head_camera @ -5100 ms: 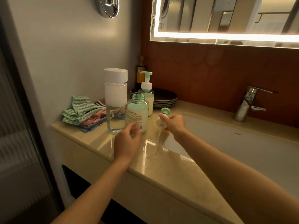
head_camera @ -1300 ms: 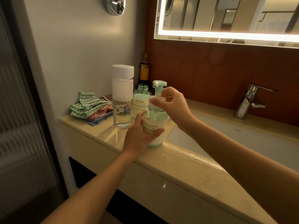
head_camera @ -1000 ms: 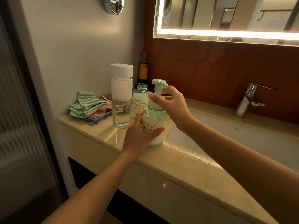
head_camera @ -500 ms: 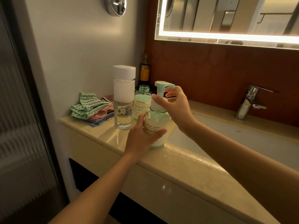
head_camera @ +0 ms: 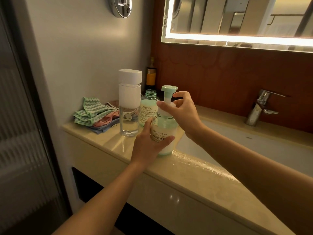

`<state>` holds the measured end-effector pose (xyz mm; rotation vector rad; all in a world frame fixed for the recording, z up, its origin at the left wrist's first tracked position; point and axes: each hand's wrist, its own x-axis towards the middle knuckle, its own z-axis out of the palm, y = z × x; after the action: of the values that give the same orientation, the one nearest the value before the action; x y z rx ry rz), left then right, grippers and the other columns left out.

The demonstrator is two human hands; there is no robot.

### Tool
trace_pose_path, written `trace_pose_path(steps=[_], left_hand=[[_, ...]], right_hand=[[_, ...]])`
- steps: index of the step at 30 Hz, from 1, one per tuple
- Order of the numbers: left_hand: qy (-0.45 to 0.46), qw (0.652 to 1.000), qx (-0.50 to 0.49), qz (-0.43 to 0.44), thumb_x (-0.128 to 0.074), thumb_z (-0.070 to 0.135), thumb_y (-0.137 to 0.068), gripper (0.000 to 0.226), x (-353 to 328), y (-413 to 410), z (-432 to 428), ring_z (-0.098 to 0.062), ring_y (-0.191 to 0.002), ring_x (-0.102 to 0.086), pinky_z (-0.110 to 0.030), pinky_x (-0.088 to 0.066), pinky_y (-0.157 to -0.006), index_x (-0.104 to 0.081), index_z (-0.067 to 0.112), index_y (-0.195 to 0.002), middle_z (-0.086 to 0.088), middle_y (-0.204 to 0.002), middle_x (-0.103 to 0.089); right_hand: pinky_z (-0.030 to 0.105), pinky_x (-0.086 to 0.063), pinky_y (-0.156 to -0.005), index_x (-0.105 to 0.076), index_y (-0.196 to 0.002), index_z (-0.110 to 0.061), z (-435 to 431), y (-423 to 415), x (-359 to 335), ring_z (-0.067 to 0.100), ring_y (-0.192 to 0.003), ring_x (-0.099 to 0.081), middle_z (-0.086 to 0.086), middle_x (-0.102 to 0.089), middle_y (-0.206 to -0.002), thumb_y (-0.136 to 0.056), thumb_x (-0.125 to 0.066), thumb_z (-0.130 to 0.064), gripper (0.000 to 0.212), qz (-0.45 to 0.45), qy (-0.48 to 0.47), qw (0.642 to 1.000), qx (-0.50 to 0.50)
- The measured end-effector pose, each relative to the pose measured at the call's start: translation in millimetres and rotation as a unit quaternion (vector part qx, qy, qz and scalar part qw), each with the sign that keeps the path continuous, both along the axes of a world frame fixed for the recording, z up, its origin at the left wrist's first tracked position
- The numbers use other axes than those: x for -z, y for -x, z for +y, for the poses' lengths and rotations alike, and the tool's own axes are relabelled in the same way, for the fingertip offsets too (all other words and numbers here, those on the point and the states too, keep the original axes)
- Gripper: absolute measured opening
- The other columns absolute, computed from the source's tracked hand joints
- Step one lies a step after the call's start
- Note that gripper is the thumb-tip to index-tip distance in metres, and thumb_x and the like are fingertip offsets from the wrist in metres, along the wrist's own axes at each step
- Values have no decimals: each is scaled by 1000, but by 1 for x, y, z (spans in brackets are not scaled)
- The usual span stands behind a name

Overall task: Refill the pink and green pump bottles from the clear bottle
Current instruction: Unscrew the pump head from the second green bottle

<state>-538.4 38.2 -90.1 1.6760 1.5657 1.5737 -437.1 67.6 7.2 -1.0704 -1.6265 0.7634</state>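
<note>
A green pump bottle [head_camera: 166, 127] labelled FRESH FOAM stands on the beige counter [head_camera: 194, 172] by the sink's left edge. My left hand [head_camera: 149, 144] grips its body from the front. My right hand [head_camera: 182, 111] pinches the white collar under the green pump head [head_camera: 168, 89]. Behind it stands an open green bottle [head_camera: 149, 107] without a cap. To its left is a tall clear bottle [head_camera: 129, 106] with a white cap. No pink bottle is in view.
Folded cloths [head_camera: 94, 116] lie at the counter's far left against the wall. A dark bottle with a yellow label [head_camera: 151, 75] stands in the corner. The white sink basin [head_camera: 245, 150] lies to the right, with a chrome tap [head_camera: 259, 106] behind it. A lit mirror [head_camera: 237, 19] hangs above.
About five seconds ago my hands were at the open green bottle and a loose pump. Over the last second, both hands stay on the pump bottle, and my right-hand fingers shift around its collar.
</note>
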Motion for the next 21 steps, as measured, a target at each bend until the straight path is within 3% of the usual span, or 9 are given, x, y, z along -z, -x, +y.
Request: trace_pose_path(steps=[4,7,11,15,18,21], left_hand=[[-1,1000,-5,1,-69,53,-66,86,0,0,1,-13,-109,-54,-28,-49,-89,-31,25,-138,2,-125,-56],[0,1000,-5,6,-64,61,-62,91,0,0,0,-13,-108,-55,-28,-50,-88,-31,26,-138,3,-124,-56],[-1,1000,-1,6,-58,66,-57,96,0,0,-1,-14,-110,-55,-27,-49,-87,-30,24,-139,2,-125,-55],[2,1000,-1,5,-60,64,-57,95,0,0,0,-15,-112,-54,-28,-49,-89,-31,25,-139,2,-127,-55],[7,1000,0,3,-61,64,-58,94,0,0,1,-12,-110,-53,-24,-47,-87,-30,26,-138,5,-126,-54],[6,1000,0,6,-59,67,-57,95,0,0,0,-8,-105,-52,-22,-47,-85,-29,27,-138,5,-125,-55]], right_hand=[[20,-47,-70,-41,-129,-18,-2,-1,4,15,-97,-59,2,-60,-110,-85,-64,-27,50,31,19,999,-30],[16,-40,-66,-38,-135,-19,-5,-2,0,5,-88,-54,-8,-55,-103,-91,-54,-22,47,61,60,994,-69],[27,-48,-80,-43,-124,-21,-2,-1,-3,12,-100,-56,0,-54,-119,-79,-67,-42,55,-2,27,999,-44],[28,-52,-79,-46,-108,-23,-1,2,1,14,-97,-57,0,-56,-109,-76,-73,-34,43,-20,-3,1000,1],[17,-47,-68,-48,-120,-16,-6,3,3,10,-91,-57,0,-60,-109,-86,-61,-20,36,28,16,999,-35],[17,-44,-66,-43,-132,-15,-8,2,2,6,-89,-56,3,-58,-119,-90,-53,-20,43,79,43,994,-67]])
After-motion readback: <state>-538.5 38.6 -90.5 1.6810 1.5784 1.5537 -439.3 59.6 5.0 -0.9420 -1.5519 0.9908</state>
